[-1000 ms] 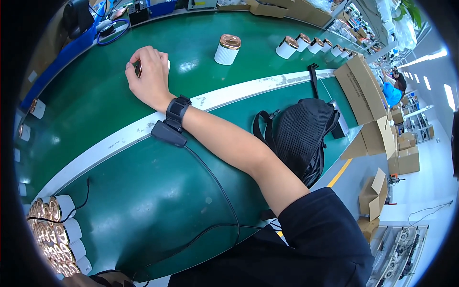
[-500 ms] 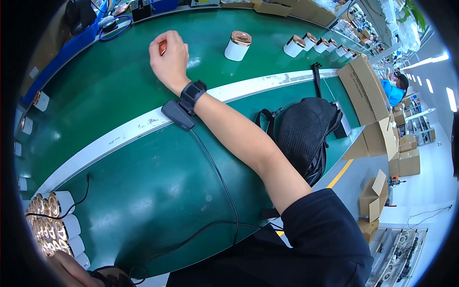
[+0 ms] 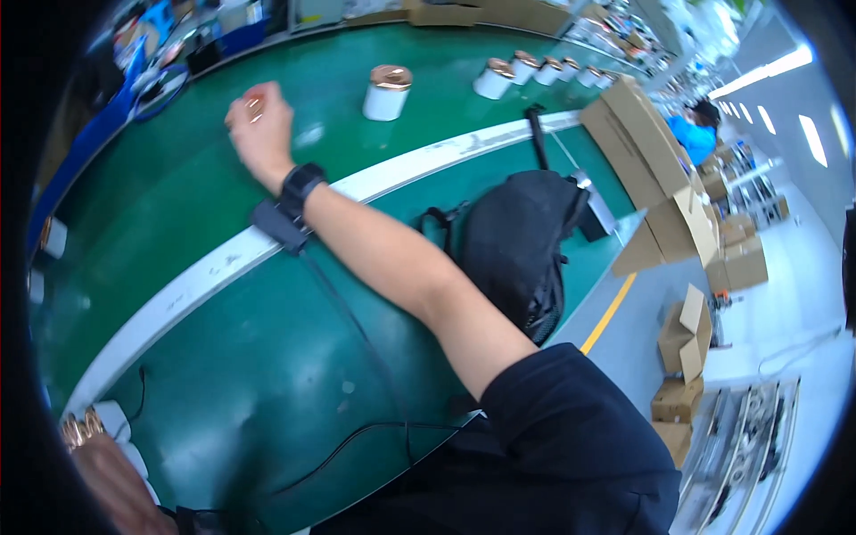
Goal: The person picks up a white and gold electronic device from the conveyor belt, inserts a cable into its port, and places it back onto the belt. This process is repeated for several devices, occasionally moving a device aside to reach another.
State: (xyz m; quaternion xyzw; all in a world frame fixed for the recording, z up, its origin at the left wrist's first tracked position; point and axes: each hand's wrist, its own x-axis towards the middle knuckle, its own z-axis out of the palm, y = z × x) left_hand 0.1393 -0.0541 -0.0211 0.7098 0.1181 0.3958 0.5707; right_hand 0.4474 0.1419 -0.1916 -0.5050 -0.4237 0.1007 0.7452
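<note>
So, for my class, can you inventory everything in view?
Lone canister: one, white, copper lid, top
Canister row: about six, same colours, upper right
Clustered canisters: several, same colours, lower left
Edge canisters: some, white, left
Bag: one, black, right of centre
Cardboard boxes: several, brown, right
Cables: some, black, lower left
Green surfaces: two, flanking white strip
Wristband: one, black, right wrist
Right hand: one, upper left, holding copper-topped item
Left hand: one, lower left, blurred

Bright ceiling lights [image 3: 765,73], glare on tabletop [image 3: 267,352], motion blur, bent edges

Copper-topped container [image 3: 257,108], mostly hidden, in right hand [image 3: 267,136]
</note>
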